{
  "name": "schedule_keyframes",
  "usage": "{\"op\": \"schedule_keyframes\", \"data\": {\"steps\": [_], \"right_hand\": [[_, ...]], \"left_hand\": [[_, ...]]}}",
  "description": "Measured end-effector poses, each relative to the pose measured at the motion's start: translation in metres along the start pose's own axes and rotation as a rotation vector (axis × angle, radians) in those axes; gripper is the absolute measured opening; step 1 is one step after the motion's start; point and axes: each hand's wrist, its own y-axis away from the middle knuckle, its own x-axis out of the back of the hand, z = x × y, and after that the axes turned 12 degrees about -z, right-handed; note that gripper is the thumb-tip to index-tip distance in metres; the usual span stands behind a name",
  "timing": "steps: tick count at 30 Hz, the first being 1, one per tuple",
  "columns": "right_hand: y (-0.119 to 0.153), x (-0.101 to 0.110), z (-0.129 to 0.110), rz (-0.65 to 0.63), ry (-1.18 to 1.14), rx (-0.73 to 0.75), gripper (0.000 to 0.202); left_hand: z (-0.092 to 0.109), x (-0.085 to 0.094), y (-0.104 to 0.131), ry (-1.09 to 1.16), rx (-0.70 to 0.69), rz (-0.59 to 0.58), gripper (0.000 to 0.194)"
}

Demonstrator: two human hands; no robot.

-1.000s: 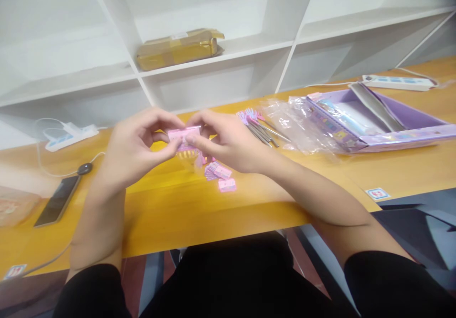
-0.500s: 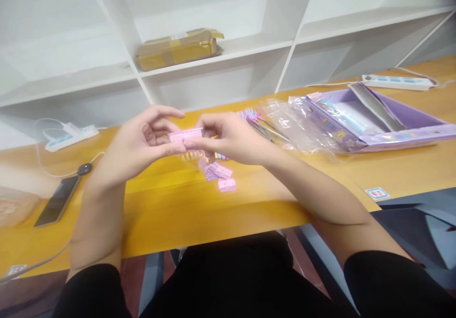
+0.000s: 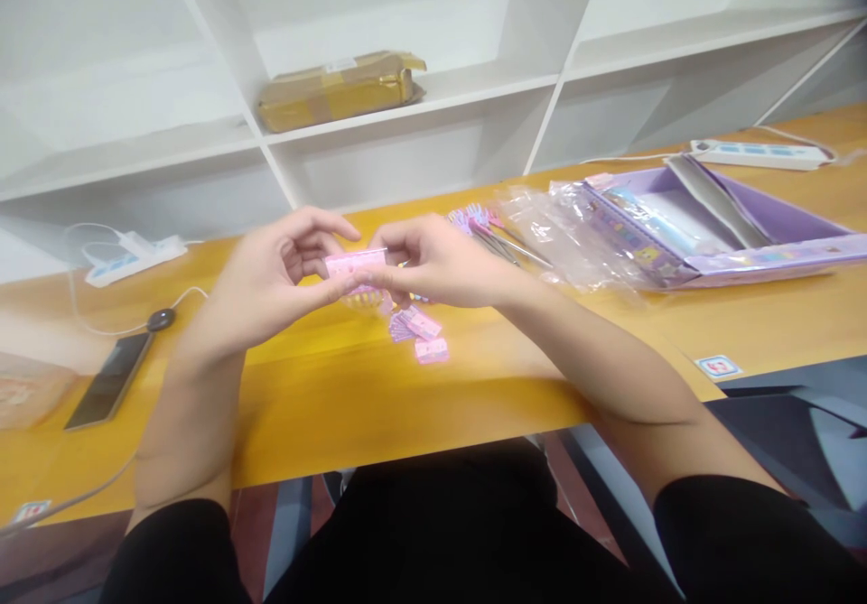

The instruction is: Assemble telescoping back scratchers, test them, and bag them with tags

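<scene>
Spanning the whole background, a white shelf unit carries a taped brown parcel on one shelf. Below it the yellow tabletop runs across the view. At far right lies an open purple box with crumpled clear plastic wrap against its near side, and a white power strip behind. A dark phone and a second power strip lie at left. Left hand and right hand meet above the tabletop, fingers of both pinching a small pink packet from either end. Loose pink pieces lie just beneath, partly hidden by the right hand; slim pink-topped sticks lie beside it.
</scene>
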Motion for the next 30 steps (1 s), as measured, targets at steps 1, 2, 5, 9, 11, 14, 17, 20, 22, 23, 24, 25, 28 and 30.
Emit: {"op": "schedule_keyframes", "data": {"steps": [1,2,5,9,11,14,17,20,22,23,24,25,28,30], "right_hand": [[0.000,0.000,0.000,-0.001,-0.001,-0.004,0.045],[0.000,0.000,0.000,-0.001,-0.003,-0.007,0.045],[0.000,-0.001,0.000,0.000,-0.007,-0.012,0.043],[-0.001,-0.001,0.003,0.008,-0.018,-0.004,0.041],[-0.002,0.000,0.004,0.007,-0.025,0.004,0.040],[-0.003,0.001,0.007,0.000,-0.029,0.005,0.039],[-0.003,0.003,0.010,0.002,-0.029,0.009,0.038],[-0.004,0.005,0.011,-0.014,-0.026,0.025,0.037],[-0.004,0.007,0.012,-0.027,-0.028,0.032,0.037],[-0.004,0.007,0.012,-0.030,-0.030,0.033,0.037],[-0.003,0.008,0.012,-0.030,-0.032,0.033,0.037],[-0.003,0.008,0.012,-0.029,-0.033,0.033,0.037],[-0.001,0.009,0.011,-0.030,-0.031,0.032,0.037],[0.000,0.010,0.010,-0.037,-0.028,0.028,0.037]], "left_hand": [[-0.001,0.000,0.000,-0.004,0.000,-0.005,0.040],[-0.001,0.000,0.000,-0.006,-0.003,-0.009,0.040],[0.000,-0.001,-0.001,-0.017,-0.007,-0.007,0.039],[0.001,-0.001,-0.002,-0.036,0.000,0.009,0.036],[0.001,-0.001,-0.002,-0.046,0.006,0.009,0.037],[0.000,0.000,-0.001,-0.050,0.022,0.000,0.040],[0.000,0.000,-0.002,-0.044,0.026,0.000,0.042],[0.002,0.001,-0.003,-0.038,0.028,0.002,0.043],[0.003,0.001,-0.003,-0.033,0.029,-0.004,0.044],[0.003,0.001,-0.003,-0.034,0.031,-0.007,0.045],[0.003,0.002,-0.003,-0.037,0.032,-0.007,0.045],[0.003,0.002,-0.003,-0.041,0.033,-0.005,0.046],[0.004,0.004,-0.002,-0.046,0.042,-0.008,0.046],[0.004,0.005,-0.002,-0.041,0.041,-0.018,0.044]]}}
